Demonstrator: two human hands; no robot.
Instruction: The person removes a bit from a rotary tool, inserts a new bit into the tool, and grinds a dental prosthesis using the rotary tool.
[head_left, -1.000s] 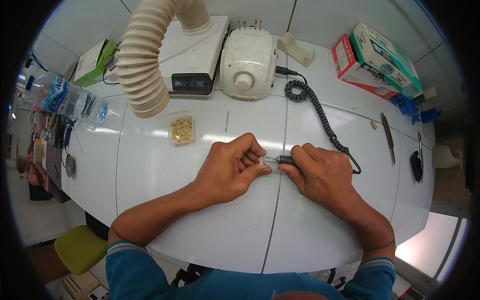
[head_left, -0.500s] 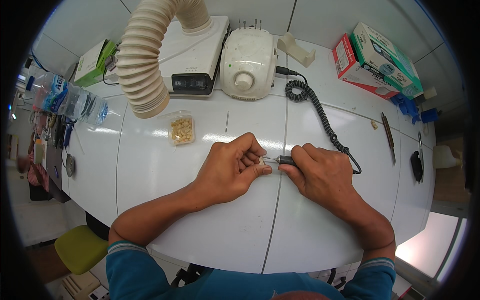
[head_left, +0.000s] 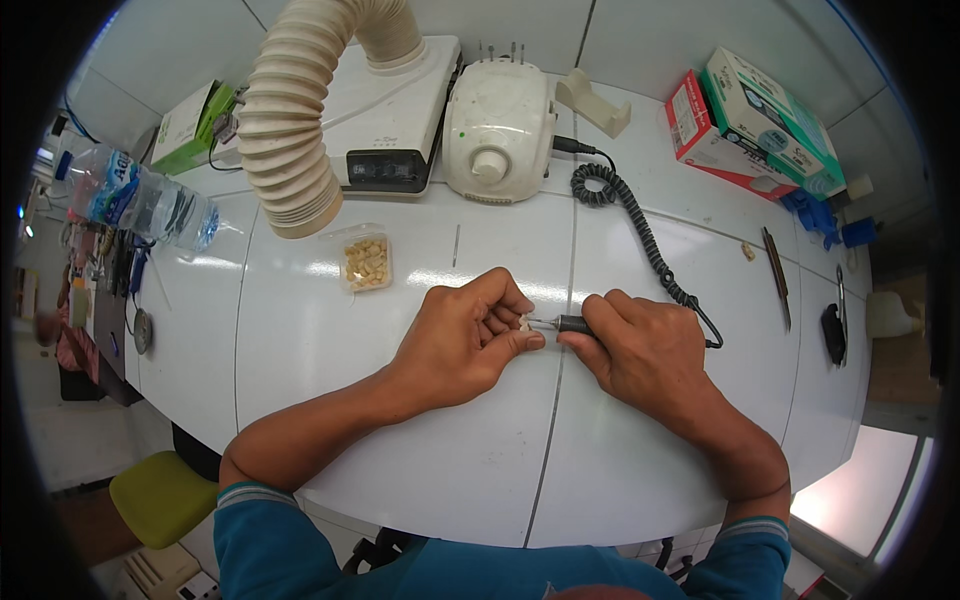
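Note:
Between the thumb and fingers of my left hand (head_left: 462,337) is pinched a small cream-coloured tooth-like piece (head_left: 524,323). My right hand (head_left: 645,345) is closed round a rotary handpiece (head_left: 573,324) with a dark grip. Its thin metal bit (head_left: 543,321) points left and reaches the piece; whether it touches is too small to tell. From the handpiece a coiled black cord (head_left: 640,222) runs back to a white control unit (head_left: 489,165) with a round knob. Left of my hands, a clear plastic box (head_left: 391,262) holds many similar cream pieces.
A ribbed hose (head_left: 290,130) hangs over the table's back left, beside a white box-shaped machine (head_left: 405,115). A water bottle (head_left: 140,195) lies at the left. Cartons (head_left: 755,120), a brown pen-like tool (head_left: 776,277) and another small piece (head_left: 748,251) are at the right.
The view has shifted very slightly. Both hands keep the same hold, and the bit stays at the small piece.

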